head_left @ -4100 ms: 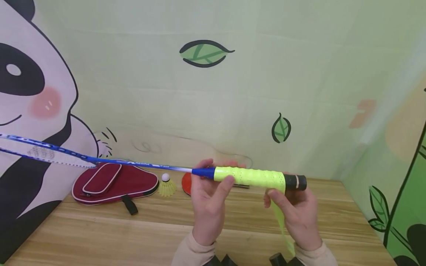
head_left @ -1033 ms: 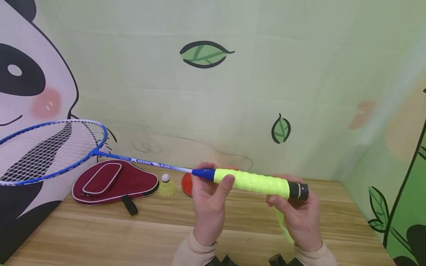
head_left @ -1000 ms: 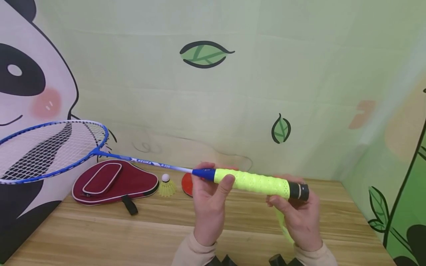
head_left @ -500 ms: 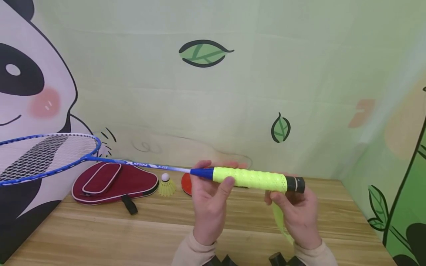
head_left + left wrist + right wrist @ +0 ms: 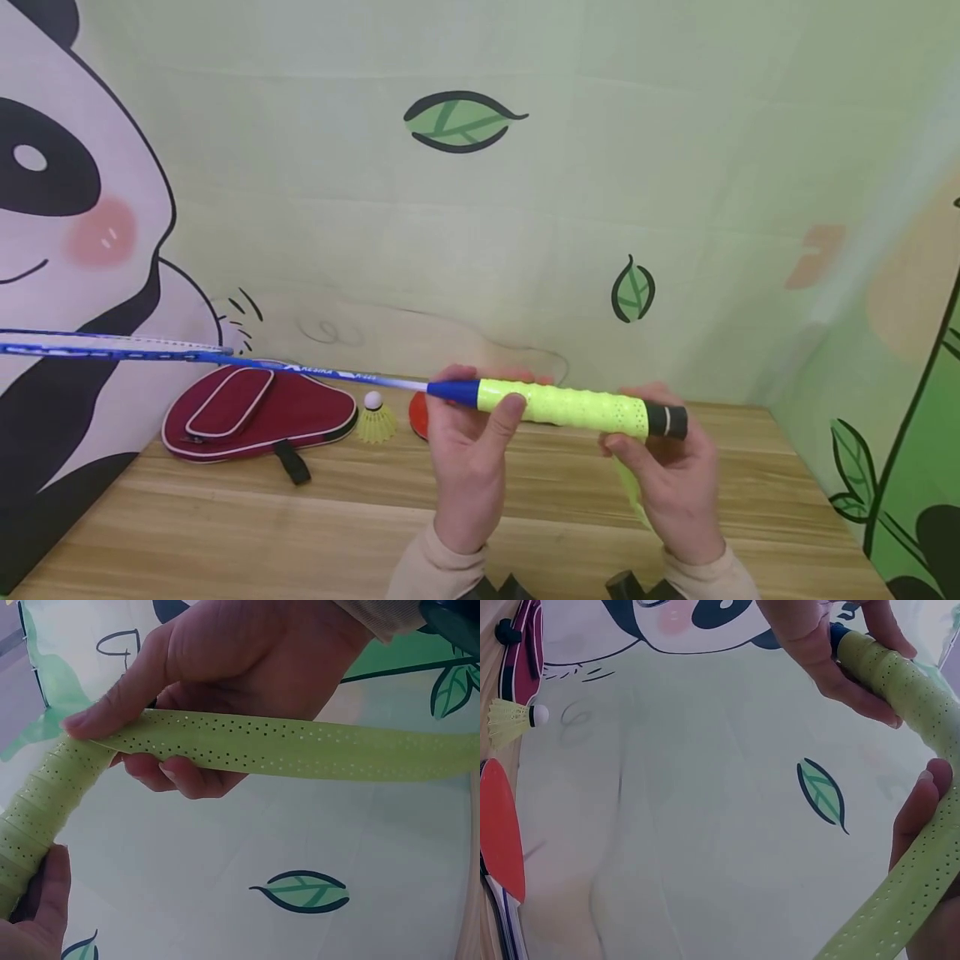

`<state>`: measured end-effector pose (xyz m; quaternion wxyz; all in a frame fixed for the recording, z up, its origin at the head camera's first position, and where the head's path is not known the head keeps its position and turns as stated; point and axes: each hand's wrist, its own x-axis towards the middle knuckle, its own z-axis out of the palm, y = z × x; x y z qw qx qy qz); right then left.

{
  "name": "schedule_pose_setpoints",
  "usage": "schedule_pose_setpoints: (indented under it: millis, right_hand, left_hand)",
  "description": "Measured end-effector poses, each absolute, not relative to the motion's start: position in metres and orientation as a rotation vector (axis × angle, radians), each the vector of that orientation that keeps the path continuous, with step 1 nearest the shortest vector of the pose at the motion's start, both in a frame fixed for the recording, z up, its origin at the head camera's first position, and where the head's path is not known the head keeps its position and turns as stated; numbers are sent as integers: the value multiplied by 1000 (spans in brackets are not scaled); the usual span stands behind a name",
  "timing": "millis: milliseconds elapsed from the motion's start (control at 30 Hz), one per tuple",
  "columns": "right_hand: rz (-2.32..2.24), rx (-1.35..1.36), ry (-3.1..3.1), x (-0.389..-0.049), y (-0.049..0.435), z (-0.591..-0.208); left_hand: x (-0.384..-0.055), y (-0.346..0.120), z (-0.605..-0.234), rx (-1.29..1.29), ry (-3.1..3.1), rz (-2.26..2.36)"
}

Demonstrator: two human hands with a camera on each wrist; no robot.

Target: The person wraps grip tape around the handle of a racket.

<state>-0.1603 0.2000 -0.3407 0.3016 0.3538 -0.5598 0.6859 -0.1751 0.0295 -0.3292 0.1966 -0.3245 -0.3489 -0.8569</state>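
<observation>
A blue badminton racket (image 5: 322, 372) is held level above the table, its head nearly edge-on at the left of the head view. Perforated yellow grip tape (image 5: 570, 407) is wound along the handle, leaving the black butt end (image 5: 667, 420) bare. My left hand (image 5: 471, 475) holds the handle near the blue cone, thumb in front and fingers behind. Close to the butt, my right hand (image 5: 678, 492) pinches the tape against the handle. From there the loose tape strip (image 5: 300, 746) stretches past the right hand in the left wrist view. Some right fingers are hidden behind the handle.
On the wooden table (image 5: 300, 533), a dark red racket case (image 5: 258, 412) lies at the back left. Beside it stands a yellow shuttlecock (image 5: 376, 418). A red table tennis bat (image 5: 499, 829) is partly hidden behind my left hand in the head view. A printed cloth backdrop rises behind.
The racket has turned about its length: its strung face, visible one and half a second ago, is now almost edge-on. Both hands have stayed nearly in place, with slight shifts.
</observation>
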Motion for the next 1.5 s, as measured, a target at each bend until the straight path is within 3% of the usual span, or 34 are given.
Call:
schedule_pose_setpoints:
  millis: [133, 433, 1067, 1333, 1500]
  right_hand:
    - [1832, 958, -1443, -160, 199, -341]
    - [1878, 950, -1365, -161, 200, -343]
    - [1898, 987, -1345, -160, 200, -341]
    - [1932, 965, -1222, -160, 197, -343]
    - [1927, 948, -1245, -161, 197, -343]
  left_hand:
    - [-175, 31, -329, -880, -961, -2425]
    - [-175, 30, -329, -1088, -871, -2461]
    - [-173, 31, -330, -770, -1011, -2474]
    - [-176, 31, -329, -1084, -842, -2515]
    - [-174, 30, -329, -1067, -919, -2473]
